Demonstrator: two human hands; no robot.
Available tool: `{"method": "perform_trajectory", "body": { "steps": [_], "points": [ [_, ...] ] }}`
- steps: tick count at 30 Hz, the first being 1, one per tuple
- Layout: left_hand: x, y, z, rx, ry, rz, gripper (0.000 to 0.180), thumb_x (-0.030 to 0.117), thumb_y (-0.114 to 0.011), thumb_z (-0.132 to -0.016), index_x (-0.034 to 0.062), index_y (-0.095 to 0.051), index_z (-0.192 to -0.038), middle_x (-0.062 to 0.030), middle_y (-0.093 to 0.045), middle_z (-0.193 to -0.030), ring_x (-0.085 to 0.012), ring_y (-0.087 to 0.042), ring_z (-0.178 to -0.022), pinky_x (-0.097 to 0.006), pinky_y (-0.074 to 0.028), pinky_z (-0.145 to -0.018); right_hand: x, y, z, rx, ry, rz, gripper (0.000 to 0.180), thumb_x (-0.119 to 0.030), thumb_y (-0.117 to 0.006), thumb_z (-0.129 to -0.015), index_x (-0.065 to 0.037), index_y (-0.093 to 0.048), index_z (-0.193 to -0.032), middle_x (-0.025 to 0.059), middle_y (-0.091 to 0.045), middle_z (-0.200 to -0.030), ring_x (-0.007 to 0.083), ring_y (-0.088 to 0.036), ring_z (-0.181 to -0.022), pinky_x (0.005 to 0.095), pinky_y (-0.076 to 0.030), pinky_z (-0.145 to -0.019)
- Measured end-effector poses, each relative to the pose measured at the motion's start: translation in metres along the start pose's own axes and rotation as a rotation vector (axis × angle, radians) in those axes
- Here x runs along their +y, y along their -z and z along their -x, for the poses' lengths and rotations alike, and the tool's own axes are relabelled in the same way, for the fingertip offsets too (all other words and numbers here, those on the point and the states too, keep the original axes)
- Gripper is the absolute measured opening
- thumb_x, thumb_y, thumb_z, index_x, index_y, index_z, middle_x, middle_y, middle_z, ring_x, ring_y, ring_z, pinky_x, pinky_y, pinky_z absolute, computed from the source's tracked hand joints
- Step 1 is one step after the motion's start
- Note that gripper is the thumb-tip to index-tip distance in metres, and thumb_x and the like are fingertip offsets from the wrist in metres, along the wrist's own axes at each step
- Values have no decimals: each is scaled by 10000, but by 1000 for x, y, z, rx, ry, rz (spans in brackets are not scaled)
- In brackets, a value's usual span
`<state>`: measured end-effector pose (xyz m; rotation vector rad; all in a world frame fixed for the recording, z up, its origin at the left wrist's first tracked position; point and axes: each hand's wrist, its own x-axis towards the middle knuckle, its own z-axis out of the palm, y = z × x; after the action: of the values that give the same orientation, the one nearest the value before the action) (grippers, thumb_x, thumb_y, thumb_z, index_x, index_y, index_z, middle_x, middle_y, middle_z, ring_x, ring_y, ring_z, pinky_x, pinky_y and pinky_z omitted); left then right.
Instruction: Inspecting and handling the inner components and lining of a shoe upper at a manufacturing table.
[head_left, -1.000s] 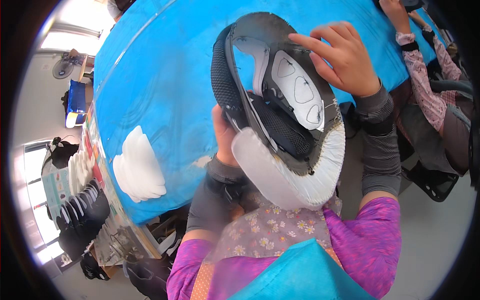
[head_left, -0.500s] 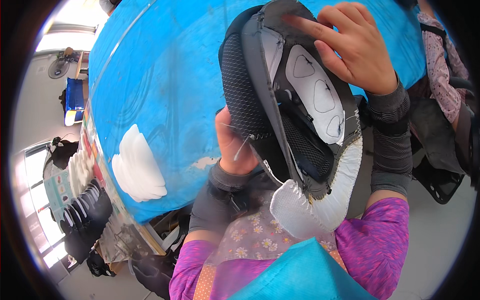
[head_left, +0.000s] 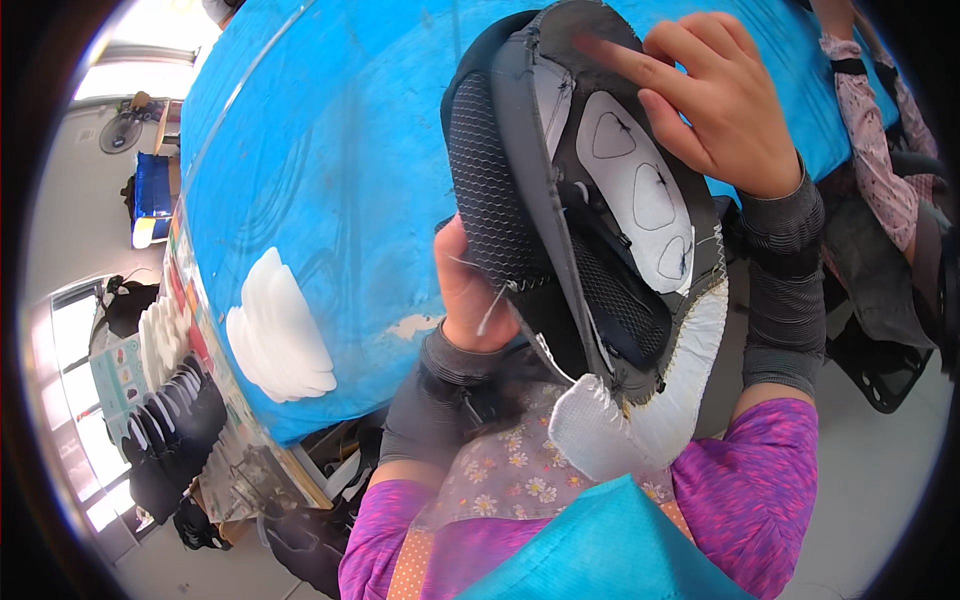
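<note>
- Since a second ago, your padded sewn piece [head_left: 555,210] has come closer and turned, baring more of its mesh wall; the loose thread [head_left: 487,318] now shows.
- Teal cloth [head_left: 590,545] and your flowered apron [head_left: 520,475] nearest, at the lower edge.
- Piece is up between your hands, above the apron, long side running away from you; white band [head_left: 590,430] at its near end.
- Left hand [head_left: 470,290] grips the piece's left side, thumb visible, rest hidden.
- Right hand [head_left: 715,105] loose and unclosed, index stretched to the far inner wall, fingertip blurred; contact, can't tell.
- White panel [head_left: 640,190] inside, three outlined shapes.
- Desk [head_left: 350,150] behind, blue cover; white pad stack [head_left: 280,335] on its left part.
- Co-worker's sleeve [head_left: 870,150] far right.
- Fan [head_left: 120,132] far left.
</note>
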<state>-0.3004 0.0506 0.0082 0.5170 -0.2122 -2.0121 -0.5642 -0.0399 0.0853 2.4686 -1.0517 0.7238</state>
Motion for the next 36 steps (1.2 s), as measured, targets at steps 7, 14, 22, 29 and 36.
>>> {"method": "perform_trajectory", "body": {
  "steps": [7,14,22,29,36],
  "points": [
    [-1,-2,-1,-40,-42,-58,556,435,-476,-989,21,-550,-1355,-157,-664,-1265,-298,-664,-1124,-454,-527,-999,-3,0,-1,-4,-46,-39,354,-247,-551,-898,-154,-715,-1197,18,-513,-850,201,-492,-809,371,-366,-808],
    [-2,3,0,-34,-31,-18,566,447,-471,-989,14,-561,-1343,-156,-667,-1264,-294,-666,-1121,-449,-530,-996,5,5,0,-11,70,-37,497,-152,-566,-903,-162,-620,-1397,29,-587,-986,240,-536,-954,391,-400,-911],
    [-2,2,2,15,-28,-37,561,450,-474,-980,7,-591,-1304,-158,-689,-1218,-297,-685,-1074,-442,-545,-969,8,4,-1,5,68,-41,531,-145,-560,-882,-167,-613,-1410,21,-567,-946,239,-529,-940,389,-396,-910],
    [-2,-3,2,24,-51,29,538,425,-477,-975,2,-598,-1283,-165,-694,-1193,-302,-693,-1045,-442,-561,-934,6,2,-1,-15,59,-61,535,-126,-566,-864,-160,-629,-1394,17,-553,-930,239,-518,-916,382,-393,-892],
    [-5,-1,-4,12,-59,-70,507,411,-477,-972,10,-609,-1253,-155,-704,-1151,-296,-696,-1014,-445,-565,-909,14,15,12,41,61,-90,512,-124,-532,-864,-91,-647,-1362,50,-541,-896,242,-501,-888,373,-392,-860]
  ]
}}
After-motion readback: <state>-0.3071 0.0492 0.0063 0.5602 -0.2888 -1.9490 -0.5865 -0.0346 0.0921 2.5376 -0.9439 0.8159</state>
